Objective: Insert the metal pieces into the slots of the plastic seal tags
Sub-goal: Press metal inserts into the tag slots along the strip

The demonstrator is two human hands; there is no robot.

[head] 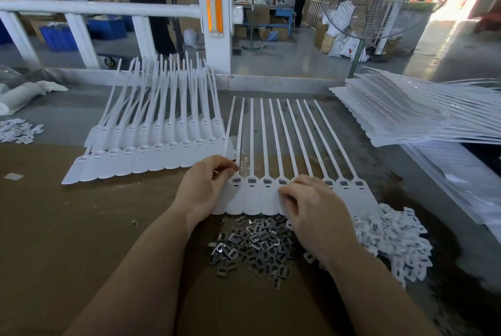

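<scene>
Both hands rest curled on the row of seal tags at table centre: my left hand pinches the row's 9 o'clock end, my right hand presses its middle. Metal pieces lie heaped at 6 o'clock, white caps at 4, finished tags at 10.

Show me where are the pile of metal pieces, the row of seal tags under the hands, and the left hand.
pile of metal pieces [253,245]: head view, pile's middle.
row of seal tags [267,197]: head view, one tag's flat body.
left hand [204,186]: head view, back of hand.
</scene>
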